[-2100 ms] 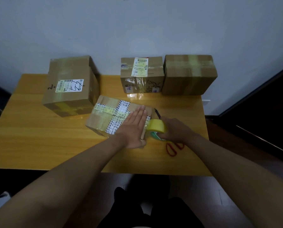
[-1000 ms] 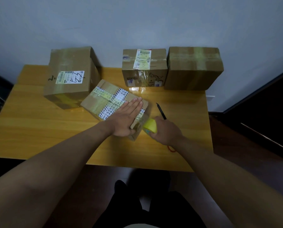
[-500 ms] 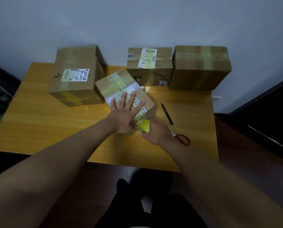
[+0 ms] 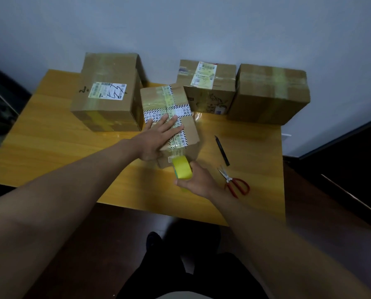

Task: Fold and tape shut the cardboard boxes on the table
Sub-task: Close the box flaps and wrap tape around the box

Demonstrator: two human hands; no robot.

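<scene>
On the far left of the wooden table point(image 4: 50, 143) I see the big labelled box point(image 4: 107, 98), parked. Beside it, my left hand point(image 4: 156, 137) lies flat with fingers spread on the striped-tape box point(image 4: 171, 124), which has swung round since a second ago so its short end now faces me. That puts the seam in line with the yellow tape roll point(image 4: 182, 168), which my right hand point(image 4: 196, 180) grips against that near end. I judge a strip is about to run up over the top. The black pen point(image 4: 222, 150) and red scissors point(image 4: 236, 183) wait at right.
</scene>
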